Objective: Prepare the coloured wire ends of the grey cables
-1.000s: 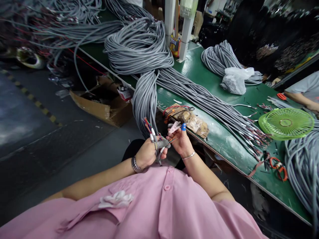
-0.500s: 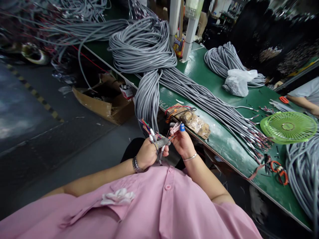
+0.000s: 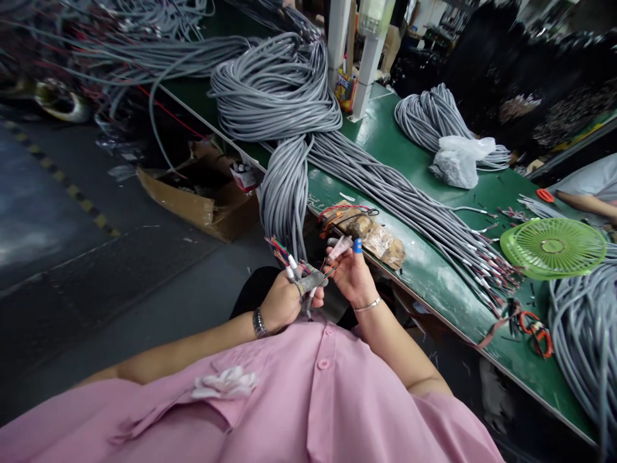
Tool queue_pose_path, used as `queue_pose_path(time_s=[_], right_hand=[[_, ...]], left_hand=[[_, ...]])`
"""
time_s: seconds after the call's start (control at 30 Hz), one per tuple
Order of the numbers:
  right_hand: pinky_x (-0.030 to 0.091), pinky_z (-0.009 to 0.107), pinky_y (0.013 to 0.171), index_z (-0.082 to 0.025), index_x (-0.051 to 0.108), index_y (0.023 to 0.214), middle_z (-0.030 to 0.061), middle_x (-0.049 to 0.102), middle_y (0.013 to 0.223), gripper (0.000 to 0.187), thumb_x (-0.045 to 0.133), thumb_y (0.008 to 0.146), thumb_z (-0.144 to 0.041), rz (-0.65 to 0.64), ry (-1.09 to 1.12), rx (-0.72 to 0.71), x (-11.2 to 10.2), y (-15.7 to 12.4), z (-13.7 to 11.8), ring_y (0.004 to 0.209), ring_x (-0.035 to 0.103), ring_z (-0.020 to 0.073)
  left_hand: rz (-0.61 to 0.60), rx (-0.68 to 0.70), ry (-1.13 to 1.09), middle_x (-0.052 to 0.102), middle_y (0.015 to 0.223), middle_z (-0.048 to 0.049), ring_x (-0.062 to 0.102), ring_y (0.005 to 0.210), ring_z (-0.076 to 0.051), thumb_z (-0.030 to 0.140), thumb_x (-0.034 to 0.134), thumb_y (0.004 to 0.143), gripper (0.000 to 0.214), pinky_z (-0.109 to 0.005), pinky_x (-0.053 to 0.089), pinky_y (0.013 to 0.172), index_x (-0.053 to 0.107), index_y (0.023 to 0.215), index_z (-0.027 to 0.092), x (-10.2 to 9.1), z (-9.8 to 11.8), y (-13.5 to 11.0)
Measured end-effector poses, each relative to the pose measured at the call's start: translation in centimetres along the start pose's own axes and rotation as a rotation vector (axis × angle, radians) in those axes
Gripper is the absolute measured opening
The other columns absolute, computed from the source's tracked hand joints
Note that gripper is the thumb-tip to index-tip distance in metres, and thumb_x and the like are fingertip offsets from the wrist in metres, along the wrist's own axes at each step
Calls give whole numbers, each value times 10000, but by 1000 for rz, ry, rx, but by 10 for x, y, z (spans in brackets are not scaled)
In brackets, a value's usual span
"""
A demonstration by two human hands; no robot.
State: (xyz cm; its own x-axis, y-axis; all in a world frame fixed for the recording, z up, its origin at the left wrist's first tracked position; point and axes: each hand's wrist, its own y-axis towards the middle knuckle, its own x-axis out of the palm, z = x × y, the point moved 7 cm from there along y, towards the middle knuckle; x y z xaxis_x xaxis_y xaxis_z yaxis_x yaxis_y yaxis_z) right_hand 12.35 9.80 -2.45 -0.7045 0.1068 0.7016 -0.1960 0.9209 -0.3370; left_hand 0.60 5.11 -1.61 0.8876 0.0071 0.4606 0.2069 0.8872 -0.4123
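The fingers of the left hand [image 3: 280, 303] are curled tight in a fist around the end of a grey cable [image 3: 312, 280], which pokes out sideways toward the other hand. From the top of that fist a spray of thin coloured wires [image 3: 285, 253] with white tips fans upward. Just beside it, the right hand [image 3: 353, 275] has its thumb and first fingers pressed together, pinching one pale-tipped wire [image 3: 340, 245] that runs back to the cable end. One of these fingers wears a blue cap [image 3: 357, 245]; the other fingers are loosely bent behind it. A metal watch [image 3: 259, 323] sits on the left wrist and a thin bracelet [image 3: 367, 304] on the right, and both forearms come up from a pink shirt [image 3: 308, 399] below. Right above the fingers, a thick bundle of grey cables [image 3: 284, 186] hangs over the edge of a green table [image 3: 434, 270]. The bundle spreads back across the table into a big coil. Just beyond the right fingertips, at the table edge, lies a brown wrapped block [image 3: 376, 236] with red wires on it. Well off to the left of the hands, an open cardboard box [image 3: 193, 202] stands on the dark floor. Far to the right of the hands are a green fan [image 3: 553, 246] lying flat, orange cutters [image 3: 536, 325] near the table edge, a white plastic bag [image 3: 457, 162] on another coil, and another person's arm [image 3: 585, 200] resting on the table.
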Motion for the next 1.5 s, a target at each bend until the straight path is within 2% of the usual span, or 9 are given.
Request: queue_pose_path(time_s=[0.2,0.37,0.53,0.97,1.1,1.2,1.33,1.4,1.5], right_hand=[[512,246,624,-189,660,853,22,698,842,344,657,793,-527,39,-31,-73,-2,0,-4,661,599,112],[511,239,631,-191,673,869,20,708,837,323,670,795,-505,39,17,-61,-3,0,-1,683,610,115],[512,235,654,-193,681,890,22,722,852,290,673,808,-471,29,49,-79,-1,2,-2,711,617,119],[512,228,665,-178,683,885,25,722,866,262,652,838,-433,6,76,-94,1,0,-2,714,611,116],[507,231,661,-197,670,876,15,711,861,284,644,833,-476,13,52,-85,1,1,-2,705,600,116],[516,252,661,-204,656,896,32,705,903,437,576,813,-625,-29,-16,0,0,-1,0,716,605,127],[518,265,612,-166,654,884,66,686,858,634,508,740,-765,-140,-256,176,-5,-11,2,690,606,138],[513,259,602,-153,650,859,49,668,794,579,602,714,-712,-177,-387,201,-7,-17,-1,666,597,130],[496,250,601,-160,633,812,4,638,722,419,747,680,-540,-188,-549,161,-7,-22,-9,626,572,111]], left_hand=[[17,72,-29,647,574,-3,580,453,-121,347,761,689,255,-242,481,439,646,774,136,-2,7,-1],[60,60,-66,650,582,-2,593,474,-118,314,774,668,250,-242,506,468,634,775,137,0,6,2],[41,59,-40,664,601,-17,598,470,-120,319,775,656,259,-237,503,457,639,768,130,3,4,6],[75,67,-15,659,567,-27,596,438,-135,344,761,665,281,-249,511,436,636,784,123,-1,0,10],[63,72,-7,656,563,-27,597,438,-136,349,763,665,285,-248,511,435,635,778,121,0,-1,9],[53,83,-8,653,561,-22,589,433,-131,344,762,670,279,-244,505,429,630,776,121,-1,1,8],[28,91,19,659,571,-21,599,449,-140,349,755,686,275,-256,514,439,629,786,127,-6,-1,5],[11,91,92,669,587,-29,619,473,-152,351,747,700,264,-271,532,467,636,787,128,-10,-4,4],[-47,117,241,685,616,-41,646,508,-162,339,728,726,231,-280,552,514,650,771,127,-11,-6,2]])
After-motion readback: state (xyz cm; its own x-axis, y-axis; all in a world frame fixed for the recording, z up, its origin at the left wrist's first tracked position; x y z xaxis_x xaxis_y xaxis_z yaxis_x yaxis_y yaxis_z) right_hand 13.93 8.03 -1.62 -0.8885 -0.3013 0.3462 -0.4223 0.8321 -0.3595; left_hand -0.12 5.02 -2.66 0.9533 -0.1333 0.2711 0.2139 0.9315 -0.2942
